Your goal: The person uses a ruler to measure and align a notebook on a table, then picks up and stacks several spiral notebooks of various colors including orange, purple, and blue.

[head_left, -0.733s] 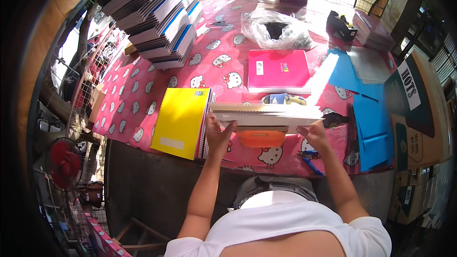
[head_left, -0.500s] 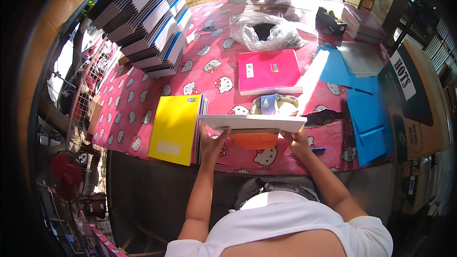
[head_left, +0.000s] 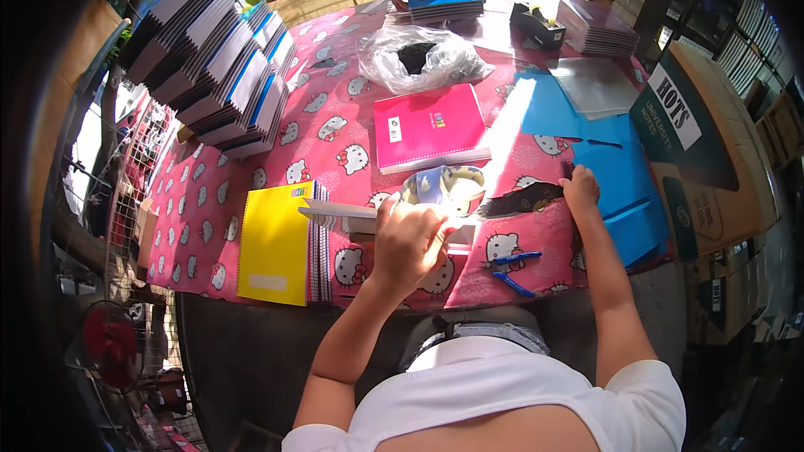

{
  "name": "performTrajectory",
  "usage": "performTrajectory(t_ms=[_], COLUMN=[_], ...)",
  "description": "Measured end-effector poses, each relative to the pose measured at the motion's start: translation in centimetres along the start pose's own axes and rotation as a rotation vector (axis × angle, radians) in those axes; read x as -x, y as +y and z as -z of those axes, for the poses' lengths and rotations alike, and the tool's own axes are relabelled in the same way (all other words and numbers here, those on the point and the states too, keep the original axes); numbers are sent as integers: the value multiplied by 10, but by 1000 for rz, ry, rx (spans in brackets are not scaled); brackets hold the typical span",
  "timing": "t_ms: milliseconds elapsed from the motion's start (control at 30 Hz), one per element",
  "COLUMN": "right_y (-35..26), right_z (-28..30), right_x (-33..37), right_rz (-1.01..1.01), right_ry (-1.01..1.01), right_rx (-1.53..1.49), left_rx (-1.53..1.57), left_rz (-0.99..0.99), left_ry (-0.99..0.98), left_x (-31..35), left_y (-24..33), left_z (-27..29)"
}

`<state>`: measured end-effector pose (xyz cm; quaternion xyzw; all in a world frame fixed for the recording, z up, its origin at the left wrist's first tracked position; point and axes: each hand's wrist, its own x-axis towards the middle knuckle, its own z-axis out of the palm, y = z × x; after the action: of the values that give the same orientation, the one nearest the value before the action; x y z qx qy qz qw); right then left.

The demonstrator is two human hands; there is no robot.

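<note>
My left hand point(head_left: 408, 243) is closed around a notebook point(head_left: 342, 211) tipped up nearly edge-on, so its pale edge shows and my fingers hide much of the rest. At the right, my right hand point(head_left: 580, 190) has its fingers closed on black spiral coils point(head_left: 577, 243) beside the blue sheets point(head_left: 632, 230); the palm covers part of them. A yellow spiral notebook point(head_left: 275, 243) lies on others left of my left hand. Beyond it is a pink spiral notebook point(head_left: 431, 125). A patterned cloth pouch point(head_left: 444, 188) sits just past my left hand, with a black flat packet point(head_left: 523, 199) beside it.
Tall notebook stacks point(head_left: 209, 67) stand at the far left. A plastic bag point(head_left: 419, 59), tape dispenser point(head_left: 537, 27) and carton point(head_left: 703, 151) surround the work area. Two blue pens point(head_left: 514, 272) lie near the front edge. Across the table, a person's hands rest on blue-covered notebooks point(head_left: 444, 4).
My right hand has left the notebook and moved right to the black coils. The left hand keeps the notebook, now turned. The person opposite has gone from a purple notebook to a blue one.
</note>
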<state>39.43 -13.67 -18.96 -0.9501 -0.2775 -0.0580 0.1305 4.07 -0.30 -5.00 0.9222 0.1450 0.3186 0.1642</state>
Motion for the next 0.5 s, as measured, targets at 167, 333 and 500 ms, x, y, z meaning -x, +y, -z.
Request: performTrajectory(t_ms=[167,333,500], right_y=[9,-4,-2], right_z=[11,11,42], right_x=[-8,10,15], right_rz=[47,117,60], right_ry=[39,14,210], right_rx=[-93,57,-218], left_rx=[-112,70,64], left_rz=[16,-30,-5], left_ry=[256,202,145], left_x=[-11,-3,-6], left_y=[15,-1,4], left_z=[3,-8,-2])
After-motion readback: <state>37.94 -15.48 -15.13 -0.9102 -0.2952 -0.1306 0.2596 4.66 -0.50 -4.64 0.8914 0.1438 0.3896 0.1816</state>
